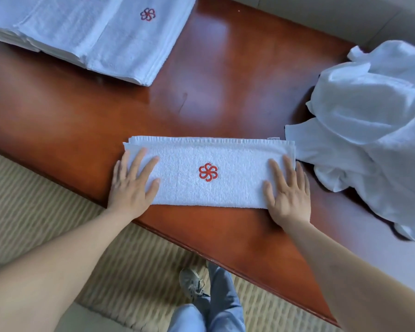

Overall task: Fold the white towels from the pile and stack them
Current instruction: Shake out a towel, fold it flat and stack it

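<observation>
Left hand [132, 185] and right hand [286, 188], fingers straight and flat, press the two ends of a folded towel [235, 176] near the table's [201, 80] front edge. Red flower emblem [208, 172] faces up between them. Folded stack [101, 37] far left; unfolded pile [374, 130] right, just beside the towel's end.

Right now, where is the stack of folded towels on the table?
In the head view, the stack of folded towels lies at the table's far left corner, apart from the towel under both hands.
</observation>
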The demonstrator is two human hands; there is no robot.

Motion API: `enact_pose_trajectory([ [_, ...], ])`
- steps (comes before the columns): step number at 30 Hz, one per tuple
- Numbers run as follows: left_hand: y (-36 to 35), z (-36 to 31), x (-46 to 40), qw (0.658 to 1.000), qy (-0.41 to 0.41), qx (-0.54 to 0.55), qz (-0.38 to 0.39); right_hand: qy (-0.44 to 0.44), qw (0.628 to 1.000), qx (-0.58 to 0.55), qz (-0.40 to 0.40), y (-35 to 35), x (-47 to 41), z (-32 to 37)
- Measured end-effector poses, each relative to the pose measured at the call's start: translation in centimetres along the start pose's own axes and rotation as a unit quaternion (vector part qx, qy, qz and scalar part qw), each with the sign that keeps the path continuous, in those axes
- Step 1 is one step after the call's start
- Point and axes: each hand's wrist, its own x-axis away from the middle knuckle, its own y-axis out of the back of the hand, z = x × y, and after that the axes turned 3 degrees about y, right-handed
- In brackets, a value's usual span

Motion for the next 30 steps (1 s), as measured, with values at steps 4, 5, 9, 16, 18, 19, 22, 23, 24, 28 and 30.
enact_pose_trajectory([
  [4, 1.6, -0.8, -0.1, 0.990, 0.057, -0.073, 0.105, -0.008, 0.994, 0.049, 0.094, 1.7, -0.3, 0.8],
  [5, 2.4, -1.6, -0.2, 0.984, 0.074, -0.096, 0.132, -0.014, 0.991, 0.059, 0.123, 2.7, -0.5, 1.0],
  [9, 6.2, -6.2, -0.7, 0.968, 0.095, -0.105, 0.206, -0.033, 0.980, -0.032, 0.193, 7.1, -0.4, 1.8],
  [16, 7.4, -15.1, -3.6, 0.967, -0.027, -0.092, 0.236, -0.096, 0.948, -0.121, 0.279, 10.7, 0.6, -0.6],
  [18, 7.0, -17.9, -5.0, 0.966, -0.057, -0.086, 0.238, -0.118, 0.941, -0.152, 0.277, 10.9, -0.1, -1.4],
  [19, 6.8, -19.2, -5.7, 0.965, -0.069, -0.084, 0.239, -0.137, 0.937, -0.175, 0.269, 10.8, -0.5, -1.6],
  [22, 6.0, -22.8, -8.1, 0.965, -0.103, -0.078, 0.229, -0.210, 0.916, -0.231, 0.253, 10.3, -1.7, -2.2],
  [23, 5.8, -23.8, -8.9, 0.965, -0.115, -0.073, 0.224, -0.221, 0.911, -0.237, 0.256, 10.0, -1.9, -2.4],
  [24, 5.7, -24.9, -9.6, 0.965, -0.127, -0.066, 0.218, -0.226, 0.908, -0.240, 0.258, 9.7, -2.1, -2.5],
  [28, 5.5, -29.0, -12.2, 0.969, -0.156, -0.026, 0.192, -0.249, 0.895, -0.268, 0.254, 8.7, -2.5, -2.9],
  [30, 5.7, -30.8, -13.4, 0.970, -0.153, -0.011, 0.190, -0.263, 0.887, -0.290, 0.244, 8.3, -2.5, -3.0],
])
